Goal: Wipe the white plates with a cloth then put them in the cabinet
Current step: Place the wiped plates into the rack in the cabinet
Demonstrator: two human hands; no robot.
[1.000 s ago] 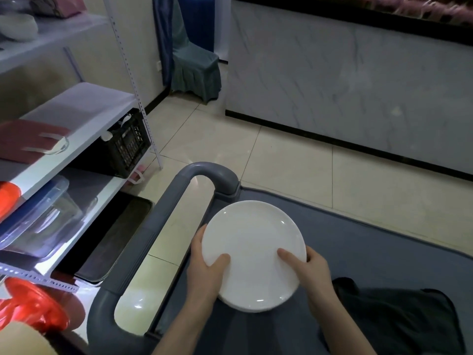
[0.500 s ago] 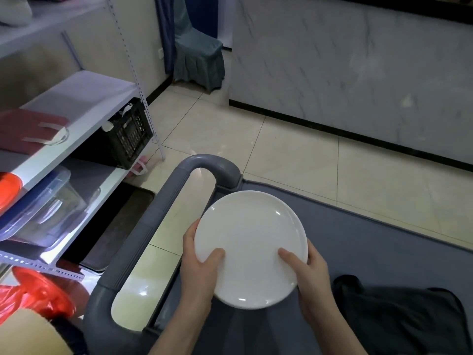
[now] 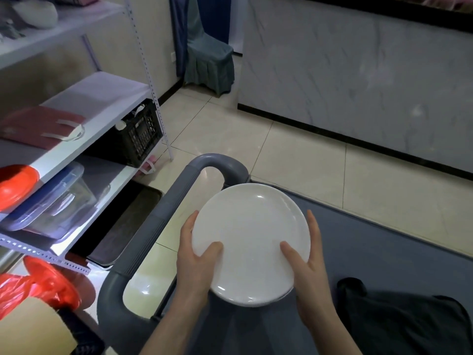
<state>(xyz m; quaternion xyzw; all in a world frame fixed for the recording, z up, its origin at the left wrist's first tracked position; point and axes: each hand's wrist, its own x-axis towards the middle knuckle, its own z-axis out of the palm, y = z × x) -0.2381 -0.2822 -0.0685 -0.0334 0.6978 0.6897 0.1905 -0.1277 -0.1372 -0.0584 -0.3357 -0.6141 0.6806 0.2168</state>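
I hold white plates (image 3: 252, 234) above the grey cart (image 3: 384, 254), close to its handle. A second rim shows under the top plate at the lower right edge, so it is a small stack. My left hand (image 3: 195, 254) grips the left rim, thumb on the top face. My right hand (image 3: 305, 265) grips the right rim the same way. A dark cloth (image 3: 399, 321) lies crumpled on the cart to the right of my right forearm.
The cart's grey tubular handle (image 3: 153, 226) curves round on the left. A white metal shelf rack (image 3: 97, 98) stands at the left with a red folder, clear plastic boxes, a black crate (image 3: 139, 137) and red bags. A marble-fronted counter (image 3: 358, 73) stands behind, tiled floor between.
Both hands have lifted the plates a little, up and away from the cart bed. The grip is unchanged, and the view has shifted slightly.
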